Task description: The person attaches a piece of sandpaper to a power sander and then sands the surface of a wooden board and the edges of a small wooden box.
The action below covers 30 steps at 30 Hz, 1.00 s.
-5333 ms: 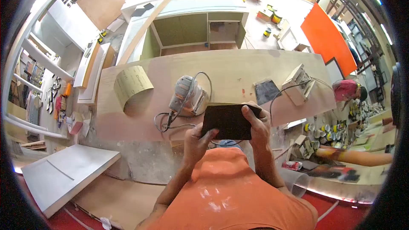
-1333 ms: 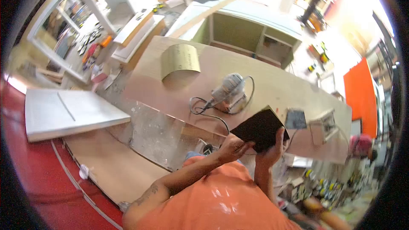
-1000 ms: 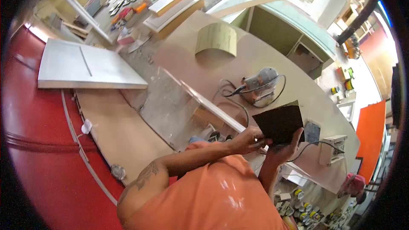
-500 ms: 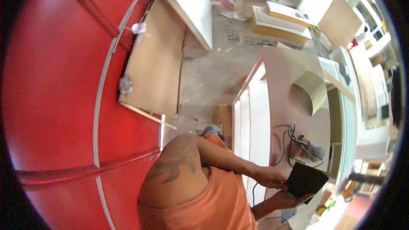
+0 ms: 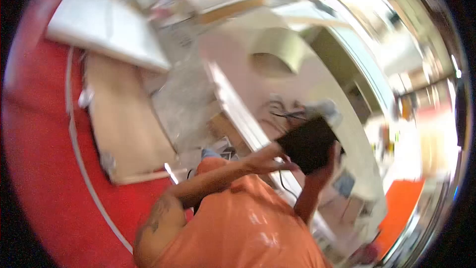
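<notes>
Both hands hold a black square sheet, which looks like sandpaper, above a pale worktop. My left hand grips its near-left edge, fingers closed on it. At the opposite side, my right hand has its fingers and thumb around the edge. Just beyond the sheet is a power sander, blurred and partly covered by the sheet, with a dark cord beside it. Farther along the worktop rests a curled tan sheet.
On the left, a brown panel and a white panel stand by a red surface. White-topped boards lie on the floor at the back. An orange panel is at the right.
The view has swung, shifting the surroundings leftward and blurring them. Both hands still hold the black sheet, which now appears farther left and higher and covers more of the sander.
</notes>
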Tool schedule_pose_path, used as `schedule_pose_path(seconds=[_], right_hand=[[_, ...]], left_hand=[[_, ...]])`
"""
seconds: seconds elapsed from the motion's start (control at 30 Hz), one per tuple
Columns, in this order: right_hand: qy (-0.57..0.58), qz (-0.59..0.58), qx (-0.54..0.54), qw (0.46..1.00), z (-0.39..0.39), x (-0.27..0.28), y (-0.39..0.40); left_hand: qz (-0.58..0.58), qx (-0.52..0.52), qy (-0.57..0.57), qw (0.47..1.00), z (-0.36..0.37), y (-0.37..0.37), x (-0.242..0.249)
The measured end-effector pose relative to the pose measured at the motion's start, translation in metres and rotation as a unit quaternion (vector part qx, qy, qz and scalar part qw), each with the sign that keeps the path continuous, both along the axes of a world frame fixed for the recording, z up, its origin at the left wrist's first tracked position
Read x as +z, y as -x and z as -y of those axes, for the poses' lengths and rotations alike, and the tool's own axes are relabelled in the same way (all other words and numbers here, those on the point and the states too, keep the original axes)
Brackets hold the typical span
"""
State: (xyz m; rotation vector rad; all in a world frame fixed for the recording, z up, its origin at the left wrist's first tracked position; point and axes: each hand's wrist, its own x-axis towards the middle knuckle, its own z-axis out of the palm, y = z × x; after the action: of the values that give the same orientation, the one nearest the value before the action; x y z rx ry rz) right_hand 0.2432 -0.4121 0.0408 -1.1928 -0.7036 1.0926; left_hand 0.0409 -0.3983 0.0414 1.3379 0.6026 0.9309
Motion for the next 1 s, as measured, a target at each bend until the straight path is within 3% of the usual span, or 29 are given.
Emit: schedule_pose_path(seconds=[0.03,0.1,0.17,0.23,0.3,0.37,0.4,0.43,0.47,0.5,0.57,0.6,0.67,0.7,0.77,0.83,0.9,0.93,0.97,1.0], right_hand=[[0.047,-0.125,0.015,0.991,-0.001,0.021,0.014],[0.079,0.025,0.028,0.996,-0.001,0.033,0.019],[-0.081,0.100,0.159,0.979,-0.007,0.047,0.005],[-0.122,0.073,0.168,0.975,-0.010,0.051,-0.024],[-0.035,0.130,0.050,0.990,-0.002,0.037,-0.072],[0.122,0.378,-0.015,0.918,0.015,0.038,-0.114],[0.132,0.376,-0.036,0.916,0.023,0.029,-0.137],[0.178,0.590,-0.029,0.787,0.029,0.013,-0.159],[0.216,0.765,-0.013,0.607,0.034,0.000,-0.178],[0.223,0.763,-0.021,0.606,0.036,-0.008,-0.195],[0.242,0.756,0.098,0.600,0.038,-0.012,-0.211],[0.243,0.753,0.092,0.604,0.040,-0.015,-0.219],[0.269,0.698,0.127,0.651,0.041,0.010,-0.222],[0.268,0.697,0.128,0.653,0.036,0.019,-0.227],[0.316,0.707,0.181,0.606,0.029,0.035,-0.234],[0.258,0.740,0.163,0.600,0.033,0.040,-0.243],[0.227,0.622,0.113,0.741,0.025,0.037,-0.263],[0.205,0.524,0.069,0.824,0.029,0.050,-0.250],[0.146,0.451,-0.003,0.881,0.032,0.060,-0.231],[0.078,0.391,-0.092,0.912,0.036,0.075,-0.205]], left_hand=[[0.047,0.084,0.052,0.994,0.004,0.002,0.005],[0.064,0.065,0.191,0.977,-0.001,0.007,-0.004],[0.068,0.044,0.198,0.977,-0.011,0.019,-0.013],[0.074,0.040,0.209,0.974,-0.017,0.039,-0.017],[-0.037,0.074,0.153,0.985,-0.024,0.052,-0.029],[-0.012,0.045,0.130,0.990,-0.030,0.061,-0.027],[-0.033,0.026,0.150,0.988,-0.036,0.059,-0.009],[-0.035,0.008,0.150,0.988,-0.038,0.058,-0.009],[-0.085,0.015,0.144,0.986,-0.038,0.059,-0.010],[-0.134,0.026,0.134,0.981,-0.040,0.058,-0.010],[-0.123,-0.010,0.119,0.985,-0.046,0.055,-0.017],[-0.110,-0.013,0.112,0.988,-0.048,0.049,-0.020],[-0.098,-0.014,0.103,0.990,-0.053,0.041,-0.017],[-0.149,-0.045,0.078,0.985,-0.060,0.035,-0.011],[-0.202,-0.073,0.054,0.975,-0.063,0.027,-0.008],[-0.166,-0.092,0.057,0.980,-0.065,0.018,-0.021],[-0.177,-0.097,0.114,0.973,-0.067,0.018,-0.045],[-0.169,-0.061,0.047,0.983,-0.064,0.014,-0.054],[-0.163,-0.026,-0.019,0.986,-0.062,0.015,-0.057],[-0.239,0.010,-0.166,0.957,-0.062,0.019,-0.053]])
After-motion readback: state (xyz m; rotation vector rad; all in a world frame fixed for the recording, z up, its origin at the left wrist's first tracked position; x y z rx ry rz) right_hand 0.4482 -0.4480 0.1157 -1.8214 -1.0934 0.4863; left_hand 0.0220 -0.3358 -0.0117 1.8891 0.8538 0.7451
